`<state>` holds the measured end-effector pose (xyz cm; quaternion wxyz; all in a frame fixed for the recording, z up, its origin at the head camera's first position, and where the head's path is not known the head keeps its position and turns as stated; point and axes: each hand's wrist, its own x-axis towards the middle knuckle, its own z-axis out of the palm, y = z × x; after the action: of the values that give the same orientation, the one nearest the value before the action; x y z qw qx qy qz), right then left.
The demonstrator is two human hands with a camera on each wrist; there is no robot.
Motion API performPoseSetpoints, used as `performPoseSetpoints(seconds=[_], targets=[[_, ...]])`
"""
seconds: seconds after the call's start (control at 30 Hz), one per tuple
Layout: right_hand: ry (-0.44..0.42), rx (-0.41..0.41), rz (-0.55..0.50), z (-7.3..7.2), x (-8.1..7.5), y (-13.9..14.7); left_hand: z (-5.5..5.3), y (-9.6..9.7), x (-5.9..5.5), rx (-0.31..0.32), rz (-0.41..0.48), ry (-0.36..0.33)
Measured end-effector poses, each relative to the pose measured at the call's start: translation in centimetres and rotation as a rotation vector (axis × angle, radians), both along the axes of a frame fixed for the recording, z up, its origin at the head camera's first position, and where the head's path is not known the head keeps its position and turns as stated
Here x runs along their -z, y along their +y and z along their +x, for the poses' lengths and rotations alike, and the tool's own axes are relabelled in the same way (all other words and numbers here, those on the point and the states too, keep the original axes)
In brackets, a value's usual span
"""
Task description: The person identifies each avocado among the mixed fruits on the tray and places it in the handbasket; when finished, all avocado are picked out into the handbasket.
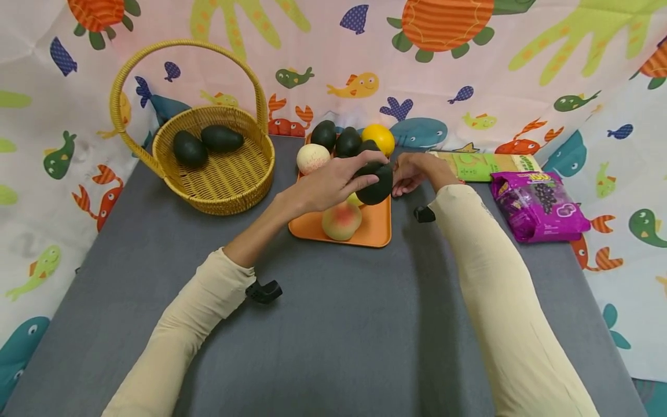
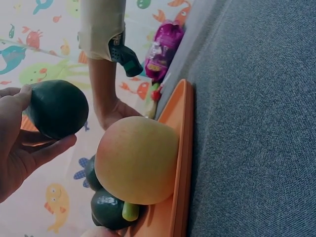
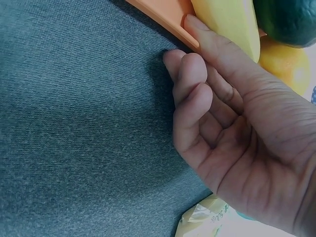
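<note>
Above the tray, the avocado, judged light, firm and best held mid-girth, was clamped by left fingers, the tray's rim by right fingers.

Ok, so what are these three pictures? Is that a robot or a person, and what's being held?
There's no robot: these are a person's two bare hands. The wide picture comes from a camera on the person's head, looking down. The other two come from cameras on the wrists: the second watches the left hand, the third the right hand.

On the gray table stands a yellow basket with two dark avocados inside. Beside it is an orange tray with a big peach, more avocados and other fruit. To the right lies a purple bag with grapes pictured on it, and behind it a green-and-yellow packet.

The left hand holds another avocado in the air by the tray. The right hand is at the tray's edge and seems to pinch its rim.
</note>
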<state>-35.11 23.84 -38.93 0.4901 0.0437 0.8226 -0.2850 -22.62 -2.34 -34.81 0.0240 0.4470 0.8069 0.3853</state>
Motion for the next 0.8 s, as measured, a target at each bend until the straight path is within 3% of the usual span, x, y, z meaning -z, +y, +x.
performPoseSetpoints(seconds=[0.23,0.57,0.8], targets=[[-0.011,-0.004,-0.017,-0.1,0.2,0.3,0.1,-0.3,-0.1,-0.036,0.035,-0.083],[-0.022,0.011,0.003,-0.1,0.3,0.3,-0.4,-1.7,-0.4,-0.064,0.048,-0.009],[-0.047,0.011,-0.002,-0.1,0.5,0.2,-1.0,-4.5,-0.6,-0.186,0.064,-0.029]])
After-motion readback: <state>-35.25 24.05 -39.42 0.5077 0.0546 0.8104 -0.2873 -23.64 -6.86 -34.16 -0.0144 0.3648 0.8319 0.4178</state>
